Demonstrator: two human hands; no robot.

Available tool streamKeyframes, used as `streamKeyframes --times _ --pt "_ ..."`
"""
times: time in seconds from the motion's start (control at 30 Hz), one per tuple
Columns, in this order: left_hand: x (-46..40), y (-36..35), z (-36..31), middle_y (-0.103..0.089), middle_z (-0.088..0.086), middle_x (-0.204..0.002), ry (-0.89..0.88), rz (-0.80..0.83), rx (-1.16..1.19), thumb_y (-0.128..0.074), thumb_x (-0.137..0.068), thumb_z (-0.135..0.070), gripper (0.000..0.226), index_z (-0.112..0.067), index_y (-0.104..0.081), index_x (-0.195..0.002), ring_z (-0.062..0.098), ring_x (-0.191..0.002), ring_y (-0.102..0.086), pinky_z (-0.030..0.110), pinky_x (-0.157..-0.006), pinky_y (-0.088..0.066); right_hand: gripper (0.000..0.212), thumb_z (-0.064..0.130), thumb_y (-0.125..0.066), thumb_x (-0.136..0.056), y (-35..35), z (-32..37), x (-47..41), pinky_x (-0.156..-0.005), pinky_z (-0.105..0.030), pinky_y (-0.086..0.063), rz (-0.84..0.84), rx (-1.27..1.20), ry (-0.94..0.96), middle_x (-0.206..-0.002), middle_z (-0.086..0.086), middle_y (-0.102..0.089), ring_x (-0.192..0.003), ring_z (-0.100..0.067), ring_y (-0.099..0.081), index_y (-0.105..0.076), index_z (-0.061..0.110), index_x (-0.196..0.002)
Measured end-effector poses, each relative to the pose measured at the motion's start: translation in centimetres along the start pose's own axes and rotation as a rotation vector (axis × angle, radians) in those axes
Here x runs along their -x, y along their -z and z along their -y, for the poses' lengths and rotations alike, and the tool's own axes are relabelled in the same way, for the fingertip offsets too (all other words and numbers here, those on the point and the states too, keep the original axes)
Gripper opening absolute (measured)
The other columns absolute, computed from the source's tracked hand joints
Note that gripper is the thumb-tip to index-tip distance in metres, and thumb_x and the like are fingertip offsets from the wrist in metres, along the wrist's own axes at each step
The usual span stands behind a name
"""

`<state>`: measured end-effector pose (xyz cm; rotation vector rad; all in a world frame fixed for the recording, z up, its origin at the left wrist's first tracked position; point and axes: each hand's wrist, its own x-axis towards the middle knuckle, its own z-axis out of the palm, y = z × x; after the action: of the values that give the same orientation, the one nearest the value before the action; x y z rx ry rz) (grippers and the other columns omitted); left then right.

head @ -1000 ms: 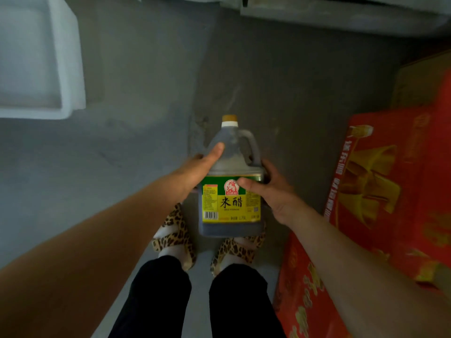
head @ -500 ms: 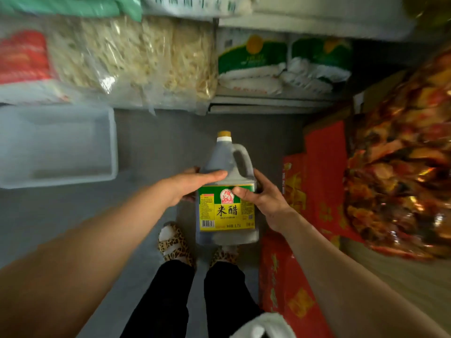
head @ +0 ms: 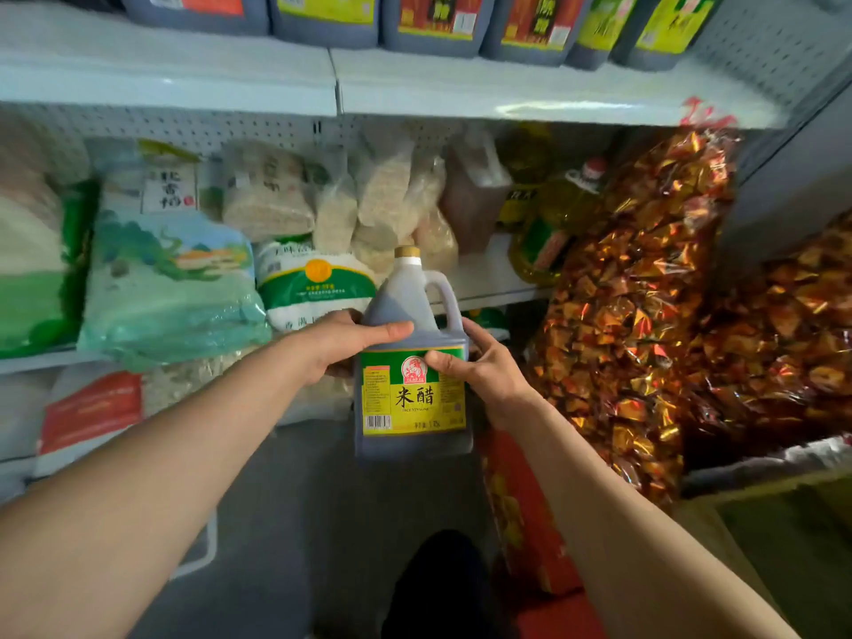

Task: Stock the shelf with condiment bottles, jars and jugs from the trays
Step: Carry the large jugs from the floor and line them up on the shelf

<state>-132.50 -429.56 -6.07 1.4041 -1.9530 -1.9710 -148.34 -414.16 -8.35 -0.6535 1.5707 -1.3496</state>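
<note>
From the head view, the left hand [head: 343, 339] and right hand [head: 484, 368] each keep a curled grip on the upright vinegar jug [head: 411, 362], carried mid-air below the top shelf [head: 461, 87]; next, likely, lifting it beside the shelved jugs [head: 433, 20].
</note>
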Motion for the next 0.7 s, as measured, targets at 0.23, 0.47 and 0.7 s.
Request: streamKeyframes --times 0.23,0.47,0.7 --pt "1.6 1.6 -12.2 -0.076 -0.003 -0.096 -0.260 -0.069 -0.070 -0.085 -0.055 -0.057 0.065 -0.024 -0.064 -0.107 0.020 -0.091 -0.072 0.040 -0.085 -0.059 0.061 0.000 -0.080 -0.077 2.9 11.0 -1.9 -0.085 -0.046 -0.059 0.016 -0.011 0.243 -0.109 -0.019 -0.074 -0.098 -0.037 -0.072 -0.060 0.017 -0.132" --pt "-2.8 0.6 -24.4 -0.068 -0.010 -0.111 -0.470 -0.284 -0.191 -0.081 -0.038 -0.079 0.094 -0.038 -0.052 -0.118 0.010 -0.092 -0.066 0.033 -0.079 -0.055 0.065 -0.015 -0.074 -0.077 9.8 20.9 -9.3 -0.087 -0.044 -0.058 0.079 -0.028 0.477 -0.116 -0.022 -0.071 -0.104 -0.037 -0.069 -0.058 0.010 -0.135" --pt "-11.2 -5.4 -40.6 -0.070 -0.015 -0.113 -0.652 -0.325 -0.171 -0.083 -0.025 -0.080 0.100 -0.038 -0.055 -0.110 0.013 -0.101 -0.068 0.042 -0.092 -0.055 0.073 -0.001 -0.083 -0.071 23.7 31.3 -18.1 -0.095 -0.049 -0.054 -0.002 0.019 0.663 -0.123 -0.013 -0.070 -0.116 -0.033 -0.065 -0.057 0.014 -0.138"
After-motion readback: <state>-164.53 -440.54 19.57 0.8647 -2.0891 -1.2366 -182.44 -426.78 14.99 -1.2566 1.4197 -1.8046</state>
